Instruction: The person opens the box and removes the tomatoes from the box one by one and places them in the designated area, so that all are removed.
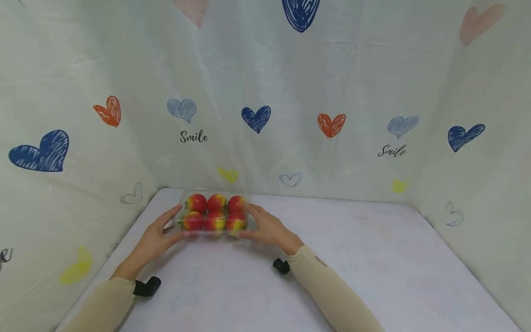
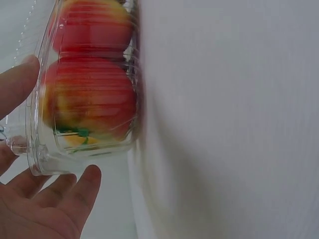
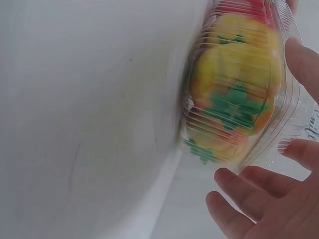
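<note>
Clear box, from the head: I see the clear box [image 1: 206, 233] at ten o'clock on the white table [image 1: 352, 263], near its far edge; whether its base touches the tabletop I cannot tell.
Fruits, from the head: six red-and-yellow fruits [image 1: 215, 222] lie inside it, in two rows of three.
Left hand, from the head: the left hand [image 1: 155, 240] grasps the box at its eight o'clock end, thumb toward the near side, fingers toward the far.
Right hand, from the head: the right hand [image 1: 269, 228] grasps the opposite end, around three o'clock, thumb near side too.
Sleeves, from the head: beige sleeves [image 1: 332, 290] cover both forearms; a black wrist piece [image 1: 147, 287] juts from the left cuff, another from the right.
Backdrop, from the head: a pale curtain [image 1: 365, 83] hangs behind, printed with hearts and the word "Smile" [image 1: 194, 137] at eleven o'clock from the box.
Left grip, from the left wrist: the box fills eleven o'clock; the thumb [image 2: 20, 87] is at its rim toward nine, fingers spread at seven; the table spans three.
Right grip, from the right wrist: the box stands at one o'clock, a green star-shaped leaf [image 3: 234, 104] showing on one yellow-sided fruit; thumb at two, fingers at four to five; the table spans nine.
</note>
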{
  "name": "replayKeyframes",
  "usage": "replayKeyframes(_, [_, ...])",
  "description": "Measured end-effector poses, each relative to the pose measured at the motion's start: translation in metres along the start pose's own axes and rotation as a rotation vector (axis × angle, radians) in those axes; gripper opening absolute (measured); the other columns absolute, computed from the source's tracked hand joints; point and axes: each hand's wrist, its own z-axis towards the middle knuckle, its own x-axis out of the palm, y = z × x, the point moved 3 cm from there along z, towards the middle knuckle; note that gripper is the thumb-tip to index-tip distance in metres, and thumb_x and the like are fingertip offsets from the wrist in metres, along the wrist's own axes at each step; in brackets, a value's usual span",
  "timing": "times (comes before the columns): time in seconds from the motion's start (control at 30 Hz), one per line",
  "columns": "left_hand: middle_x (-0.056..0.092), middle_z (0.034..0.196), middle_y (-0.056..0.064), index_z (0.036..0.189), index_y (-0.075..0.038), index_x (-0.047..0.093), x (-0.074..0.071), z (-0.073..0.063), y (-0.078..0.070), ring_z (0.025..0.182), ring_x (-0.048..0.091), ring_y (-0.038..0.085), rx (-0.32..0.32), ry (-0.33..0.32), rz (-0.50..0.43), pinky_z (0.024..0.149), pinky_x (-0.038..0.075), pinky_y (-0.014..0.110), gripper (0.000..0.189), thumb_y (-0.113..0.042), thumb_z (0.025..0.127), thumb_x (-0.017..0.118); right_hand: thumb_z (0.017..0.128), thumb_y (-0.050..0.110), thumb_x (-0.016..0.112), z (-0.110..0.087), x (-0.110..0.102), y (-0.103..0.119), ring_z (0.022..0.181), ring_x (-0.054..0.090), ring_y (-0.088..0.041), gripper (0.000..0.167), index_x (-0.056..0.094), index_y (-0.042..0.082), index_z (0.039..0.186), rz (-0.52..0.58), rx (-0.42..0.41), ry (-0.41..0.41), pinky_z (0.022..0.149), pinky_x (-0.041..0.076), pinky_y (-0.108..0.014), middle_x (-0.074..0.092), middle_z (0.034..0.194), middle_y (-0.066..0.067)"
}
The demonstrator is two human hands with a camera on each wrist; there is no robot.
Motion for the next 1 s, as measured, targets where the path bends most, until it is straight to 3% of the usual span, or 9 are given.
replayKeyframes(0.33, [0.034, 0.148, 0.023, 0.146, -0.003, 0.036, 0.014, 0.001, -0.009, 0.135, 0.031, 0.041, 0.013, -0.003, -0.060, 0.097, 0.044, 0.054, 0.077, -0.020, 0.083, 0.076, 0.083, 0.060, 0.063, -0.015, -0.010, -0.009, 0.140, 0.029, -0.020, 0.087, 0.023, 0.027, 0.153, 0.006, 0.003, 0.005, 0.108, 0.035, -0.048, 0.029, 0.154, 0.003])
replayKeyframes(1.0, [0.039, 0.145, 0.023, 0.141, 0.002, 0.042, 0.044, 0.001, -0.036, 0.133, 0.036, 0.040, 0.100, 0.040, -0.050, 0.094, 0.047, 0.051, 0.075, -0.014, 0.079, 0.079, 0.081, 0.055, 0.069, -0.055, -0.030, -0.031, 0.141, 0.027, -0.019, 0.087, 0.029, 0.022, 0.151, 0.081, 0.054, -0.018, 0.112, 0.029, -0.046, 0.031, 0.153, 0.002])
